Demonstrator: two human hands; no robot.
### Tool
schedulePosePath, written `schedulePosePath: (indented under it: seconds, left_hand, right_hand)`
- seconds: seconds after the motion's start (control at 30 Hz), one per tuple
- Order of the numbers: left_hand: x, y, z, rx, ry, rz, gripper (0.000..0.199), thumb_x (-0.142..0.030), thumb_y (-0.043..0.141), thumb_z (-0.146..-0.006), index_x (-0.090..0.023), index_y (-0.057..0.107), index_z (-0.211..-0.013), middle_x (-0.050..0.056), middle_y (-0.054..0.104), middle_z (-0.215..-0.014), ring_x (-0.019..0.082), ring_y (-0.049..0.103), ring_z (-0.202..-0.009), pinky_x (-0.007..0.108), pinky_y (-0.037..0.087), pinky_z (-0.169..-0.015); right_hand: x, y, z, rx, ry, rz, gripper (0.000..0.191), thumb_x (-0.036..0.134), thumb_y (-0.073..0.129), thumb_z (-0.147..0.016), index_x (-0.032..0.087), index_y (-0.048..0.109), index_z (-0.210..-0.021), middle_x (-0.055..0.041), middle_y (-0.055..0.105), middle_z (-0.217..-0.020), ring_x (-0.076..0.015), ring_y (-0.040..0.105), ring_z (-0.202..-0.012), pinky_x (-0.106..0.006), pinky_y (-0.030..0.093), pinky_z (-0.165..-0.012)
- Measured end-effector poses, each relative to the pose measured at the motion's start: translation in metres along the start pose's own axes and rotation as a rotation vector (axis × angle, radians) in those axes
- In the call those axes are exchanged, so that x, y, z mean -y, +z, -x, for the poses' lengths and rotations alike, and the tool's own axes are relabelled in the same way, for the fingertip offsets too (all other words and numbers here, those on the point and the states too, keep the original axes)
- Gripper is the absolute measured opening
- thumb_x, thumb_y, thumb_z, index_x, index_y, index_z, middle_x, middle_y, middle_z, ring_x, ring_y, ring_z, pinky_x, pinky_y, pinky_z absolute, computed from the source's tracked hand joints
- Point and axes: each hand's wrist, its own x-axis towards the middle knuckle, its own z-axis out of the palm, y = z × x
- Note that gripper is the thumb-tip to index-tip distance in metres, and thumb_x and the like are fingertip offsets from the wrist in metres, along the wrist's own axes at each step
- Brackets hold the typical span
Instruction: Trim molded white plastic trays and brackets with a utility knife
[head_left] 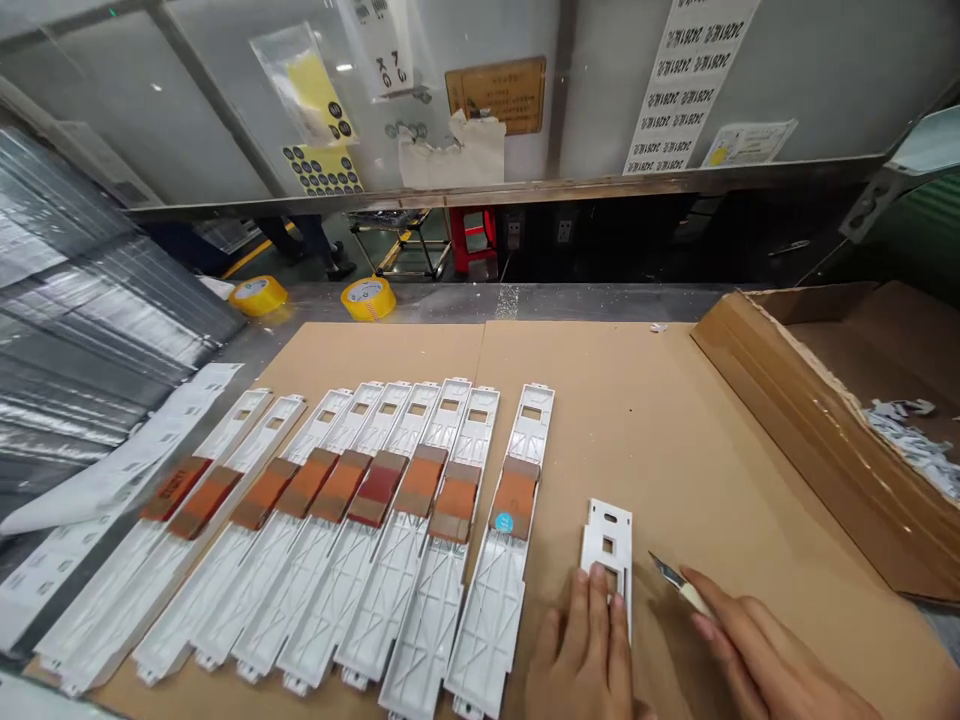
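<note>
My left hand [589, 650] lies with its fingers stretched out over a white plastic part [609, 525], and the palm hides the part's lower end. Square cut-outs and a small slot show near the part's top. Just to the right, my right hand [757, 650] grips a craft knife [686, 588] by its pale handle. The knife's pointed blade aims up and left, apart from the white part. To the left of my hands, a row of long white plastic strips [480, 640] lies side by side, each crossed by an orange-brown or red block [515, 497]. One block bears a round blue sticker.
Brown cardboard [592, 400] covers the table. An open cardboard box [795, 430] with white scraps [915, 440] stands at the right. Two yellow tape rolls [368, 298] sit at the back edge. Printed sheets [112, 480] lie at the left, below a labelled overhead panel [600, 90].
</note>
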Motion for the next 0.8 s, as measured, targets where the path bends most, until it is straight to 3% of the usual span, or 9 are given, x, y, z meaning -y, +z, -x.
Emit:
schedulePosePath:
  seconds: [0.23,0.37,0.8]
  left_hand:
    - [-0.017,0.014,0.006,-0.128,-0.116,0.03,0.059,-0.038,0.019,-0.1,-0.015,0.073,-0.094,0.007,0.075,-0.101,0.02,0.065,-0.1,0.031,0.041,-0.076]
    - [-0.026,0.021,0.008,-0.163,-0.191,0.02,0.06,-0.03,0.015,-0.101,-0.016,0.072,-0.091,0.007,0.076,-0.098,0.02,0.067,-0.096,0.033,0.04,-0.073]
    - [-0.028,0.021,0.007,-0.142,-0.173,-0.033,0.057,-0.024,0.013,-0.101,-0.017,0.068,-0.089,0.006,0.076,-0.093,0.017,0.069,-0.091,0.032,0.042,-0.07]
  right_hand:
    - [-0.015,0.016,-0.003,0.138,-0.027,0.08,0.023,0.04,0.041,-0.099,0.029,0.06,-0.104,0.0046,0.067,-0.08,-0.0107,0.065,-0.058,-0.02,0.048,-0.045]
    - [-0.022,0.022,-0.001,0.211,-0.009,0.043,0.027,0.045,0.043,-0.097,0.029,0.064,-0.099,0.0017,0.069,-0.085,-0.0123,0.065,-0.061,-0.022,0.047,-0.05]
    - [-0.03,0.025,-0.006,0.35,0.001,-0.097,0.03,0.048,0.043,-0.096,0.03,0.067,-0.093,0.0,0.067,-0.078,-0.0133,0.061,-0.058,-0.024,0.048,-0.055]
